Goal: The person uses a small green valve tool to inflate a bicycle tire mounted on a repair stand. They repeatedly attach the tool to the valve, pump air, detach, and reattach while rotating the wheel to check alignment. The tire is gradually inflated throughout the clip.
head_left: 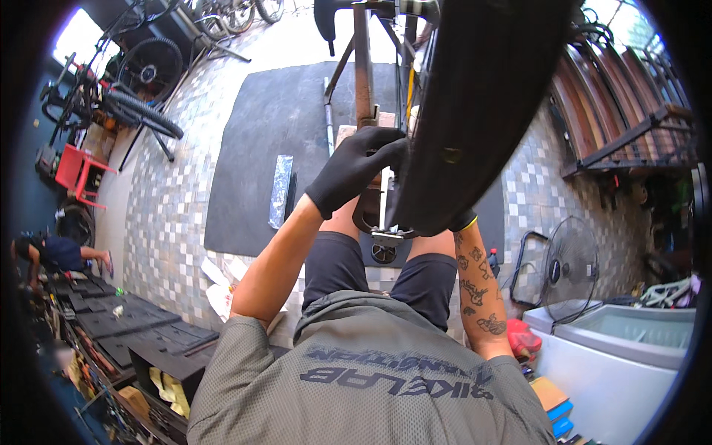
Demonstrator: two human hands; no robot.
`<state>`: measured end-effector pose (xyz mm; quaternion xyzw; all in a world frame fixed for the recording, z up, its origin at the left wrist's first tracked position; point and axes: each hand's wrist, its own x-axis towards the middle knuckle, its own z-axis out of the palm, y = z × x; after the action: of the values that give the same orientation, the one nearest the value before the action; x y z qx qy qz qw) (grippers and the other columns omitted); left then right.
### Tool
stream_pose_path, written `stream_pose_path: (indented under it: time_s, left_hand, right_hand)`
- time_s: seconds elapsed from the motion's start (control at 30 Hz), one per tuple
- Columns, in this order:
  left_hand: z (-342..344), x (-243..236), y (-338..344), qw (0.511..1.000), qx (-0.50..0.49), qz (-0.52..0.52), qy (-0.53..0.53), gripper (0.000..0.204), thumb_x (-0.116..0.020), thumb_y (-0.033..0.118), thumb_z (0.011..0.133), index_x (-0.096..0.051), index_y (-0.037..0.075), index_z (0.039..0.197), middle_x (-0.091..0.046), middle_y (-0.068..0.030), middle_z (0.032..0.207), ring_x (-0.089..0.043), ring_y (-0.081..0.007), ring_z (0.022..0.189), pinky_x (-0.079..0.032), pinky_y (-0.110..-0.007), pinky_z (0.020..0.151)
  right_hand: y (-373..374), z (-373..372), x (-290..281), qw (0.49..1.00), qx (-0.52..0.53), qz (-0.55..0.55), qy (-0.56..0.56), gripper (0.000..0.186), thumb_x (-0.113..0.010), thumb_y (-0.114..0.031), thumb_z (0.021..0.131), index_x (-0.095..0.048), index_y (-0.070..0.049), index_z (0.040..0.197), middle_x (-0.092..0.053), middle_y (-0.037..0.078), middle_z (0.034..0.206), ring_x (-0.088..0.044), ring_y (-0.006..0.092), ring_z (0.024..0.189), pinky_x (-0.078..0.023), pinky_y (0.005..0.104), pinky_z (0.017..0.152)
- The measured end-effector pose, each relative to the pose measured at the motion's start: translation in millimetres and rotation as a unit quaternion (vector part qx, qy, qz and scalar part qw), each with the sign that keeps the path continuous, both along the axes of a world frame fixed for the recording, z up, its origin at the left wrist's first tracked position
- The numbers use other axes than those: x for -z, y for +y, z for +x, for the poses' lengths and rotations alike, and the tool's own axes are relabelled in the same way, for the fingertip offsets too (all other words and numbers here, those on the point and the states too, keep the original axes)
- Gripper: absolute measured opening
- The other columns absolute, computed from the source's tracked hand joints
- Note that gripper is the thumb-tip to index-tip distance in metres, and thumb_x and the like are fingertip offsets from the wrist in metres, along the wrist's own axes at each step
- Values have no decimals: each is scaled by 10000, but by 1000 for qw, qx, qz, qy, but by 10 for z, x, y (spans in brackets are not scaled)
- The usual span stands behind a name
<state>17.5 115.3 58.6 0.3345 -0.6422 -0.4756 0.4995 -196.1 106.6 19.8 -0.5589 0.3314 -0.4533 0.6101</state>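
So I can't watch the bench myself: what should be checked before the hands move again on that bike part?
1. Left hand gloved and gripping the frame tube: ok.
2. Right hand visible: not ok, hidden behind the big black part.
3. Grip on the black part: cannot tell.
4. Black mat under the work: ok.
5. Person crouching at far left stays apart: ok.

A workshop floor of small grey and white mosaic tiles (170, 193), with a dark rubber mat (274, 141) spread ahead of the hands. Far left stand a red stool (78, 174) and parked bicycles (111, 96). To the right, a wooden rack (630, 111), a floor fan (569, 268) and a white chest freezer (623, 356). Daylight enters upper left.
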Motion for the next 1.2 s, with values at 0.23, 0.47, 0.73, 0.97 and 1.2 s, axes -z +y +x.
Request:
stream_pose_path:
  time_s: [0.23, 0.47, 0.73, 0.97, 1.2]
  left_hand:
    - [152, 206, -188, 988, 89, 125, -7, 351, -622, 277, 1046, -690, 18, 1272, -701, -30, 1027, -608, -92, 934, -503, -262, 838]
    - [108, 590, -447, 981, 141, 129, -32, 327, -667, 209, 1016, -673, 5, 1271, -712, -30, 1067, -631, -88, 946, -522, -259, 846]
    - [-126, 515, -358, 986, -85, -47, -139, 355, -872, 252, 804, -623, 0, 777, -587, -74, 696, -531, -150, 657, -437, -349, 607]
    - [-82, 480, -380, 979, -73, -65, -181, 308, -816, 296, 869, -713, 18, 954, -650, -72, 775, -573, -161, 702, -473, -308, 655]
    - [93, 448, -549, 975, 175, 135, -11, 301, -744, 182, 952, -684, 25, 1202, -658, 20, 913, -536, -78, 785, -467, -266, 715]
  right_hand:
    - [-233, 36, 389, 999, -40, 10, -3, 420, -626, -56, 985, -539, 23, 1388, -685, 69, 1246, -651, 140, 1103, -519, 304, 968]
    - [-223, -11, 300, 991, -92, 88, -33, 450, -656, -44, 967, -526, 15, 1394, -684, 55, 1191, -651, 122, 1060, -519, 274, 951]
    - [-139, -81, 271, 993, -80, 76, -40, 409, -661, -44, 967, -546, 17, 1354, -675, 62, 1222, -644, 119, 1075, -523, 285, 945]
    - [-139, -1, 196, 996, -60, 55, -29, 358, -687, -92, 961, -597, 18, 1290, -721, 34, 1125, -658, 100, 1001, -514, 265, 916]
    - [-224, 14, 197, 996, -79, 34, 13, 419, -675, -112, 979, -563, 21, 1360, -704, 21, 1135, -648, 94, 994, -529, 268, 900]
